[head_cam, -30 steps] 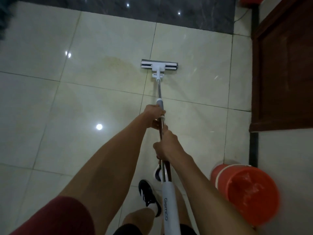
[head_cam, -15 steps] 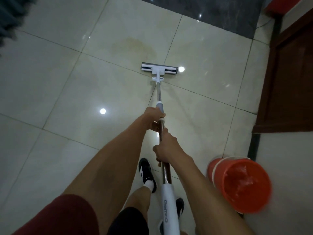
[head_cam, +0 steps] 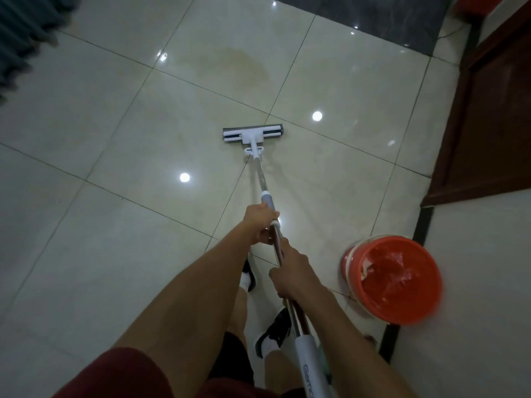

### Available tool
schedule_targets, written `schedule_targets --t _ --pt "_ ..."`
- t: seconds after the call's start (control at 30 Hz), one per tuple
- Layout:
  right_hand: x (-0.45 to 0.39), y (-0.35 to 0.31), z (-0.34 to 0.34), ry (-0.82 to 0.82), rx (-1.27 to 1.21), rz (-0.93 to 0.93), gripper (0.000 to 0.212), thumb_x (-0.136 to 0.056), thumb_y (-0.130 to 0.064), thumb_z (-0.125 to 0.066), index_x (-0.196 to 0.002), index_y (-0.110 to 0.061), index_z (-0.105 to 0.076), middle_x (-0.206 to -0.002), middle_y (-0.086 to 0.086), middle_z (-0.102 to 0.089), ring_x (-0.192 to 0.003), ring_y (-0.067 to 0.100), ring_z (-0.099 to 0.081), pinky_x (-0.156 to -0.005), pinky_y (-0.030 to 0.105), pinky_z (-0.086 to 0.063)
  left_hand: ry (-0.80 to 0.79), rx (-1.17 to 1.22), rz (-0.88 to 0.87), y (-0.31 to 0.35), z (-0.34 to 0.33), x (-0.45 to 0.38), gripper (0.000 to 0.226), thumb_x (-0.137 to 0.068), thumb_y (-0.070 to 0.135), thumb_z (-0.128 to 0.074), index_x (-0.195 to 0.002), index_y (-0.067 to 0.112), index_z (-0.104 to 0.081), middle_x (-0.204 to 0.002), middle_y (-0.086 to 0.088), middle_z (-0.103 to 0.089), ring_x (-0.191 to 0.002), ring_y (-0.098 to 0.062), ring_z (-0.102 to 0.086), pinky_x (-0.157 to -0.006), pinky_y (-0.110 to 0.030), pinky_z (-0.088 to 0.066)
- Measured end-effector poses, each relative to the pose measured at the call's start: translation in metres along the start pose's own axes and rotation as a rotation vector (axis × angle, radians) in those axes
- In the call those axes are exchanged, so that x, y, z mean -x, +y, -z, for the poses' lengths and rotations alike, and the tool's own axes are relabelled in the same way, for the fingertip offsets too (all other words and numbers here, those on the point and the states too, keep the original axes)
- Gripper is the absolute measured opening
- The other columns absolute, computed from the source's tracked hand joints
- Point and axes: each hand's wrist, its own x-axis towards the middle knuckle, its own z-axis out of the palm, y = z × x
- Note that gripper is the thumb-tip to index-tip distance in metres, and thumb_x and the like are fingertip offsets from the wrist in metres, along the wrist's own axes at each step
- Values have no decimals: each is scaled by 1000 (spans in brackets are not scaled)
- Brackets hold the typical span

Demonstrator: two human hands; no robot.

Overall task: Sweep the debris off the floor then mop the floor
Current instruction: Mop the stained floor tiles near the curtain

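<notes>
Mop head [head_cam: 253, 134] now sits nearer on the floor [head_cam: 120, 145], short of the yellowish stain [head_cam: 244, 60]; bucket [head_cam: 398, 278] looms larger. Left hand [head_cam: 258, 224] grips the pole forward, right hand [head_cam: 293, 271] clasps it behind, both arms extended.

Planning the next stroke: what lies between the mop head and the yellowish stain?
In the head view, only bare glossy tile with a grout line lies between the mop head and the yellowish stain.

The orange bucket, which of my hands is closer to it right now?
Right. Your right hand grips the mop handle just left of the orange bucket; your left hand grips further up, farther away.
</notes>
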Motion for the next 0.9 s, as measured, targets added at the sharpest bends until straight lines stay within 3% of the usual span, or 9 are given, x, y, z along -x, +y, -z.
schedule_targets --t 0.1,0.2,0.33,0.5,0.63,0.9 --pt "-2 17 -5 125 -85 21 44 -102 -29 -49 -145 -23 -41 -111 6 -68 -93 20 -68 -80 30 -55 22 12 -37 -8 -12 -4 32 -93 14 -71 -118 -3 -62 -93 -22 -68 -72 -34 -70 -54 -46 -61" --pt "-22 16 2 189 -79 39 40 -105 -32 -42 -144 -23 -45 -105 5 -69 -88 19 -69 -76 29 -55 43 -11 -59 8 -17 -19 30 -94 16 -71 -116 -3 -62 -94 -22 -68 -76 -35 -71 -63 -51 -63" --pt "-54 -3 20 190 -28 46 43 -105 -31 -42 -147 -24 -39 -104 7 -68 -85 22 -70 -77 37 -60 49 -25 -58 42 -13 -41 29 -96 19 -70 -114 -2 -61 -91 -20 -68 -73 -33 -70 -53 -45 -60" --pt "-107 -49 48 187 5 68 41 -105 -31 -42 -145 -21 -41 -109 6 -67 -86 20 -68 -77 34 -60 44 -23 -81 104 8 -78 28 -96 18 -69 -115 0 -59 -93 -21 -69 -74 -34 -72 -56 -46 -61" --pt "-147 -97 66 178 25 68 38 -104 -32 -42 -141 -22 -42 -103 7 -66 -81 23 -68 -75 39 -61 28 -13 -94 155 34 -107 25 -97 16 -67 -118 6 -57 -97 -22 -67 -73 -34 -70 -51 -45 -60" --pt "-226 -212 100 179 -14 37 34 -104 -32 -42 -136 -21 -47 -103 6 -65 -84 24 -66 -66 29 -50 -5 7 -103 271 99 -158 46 -97 16 -68 -138 3 -51 -113 -25 -65 -77 -33 -69 -39 -40 -55"
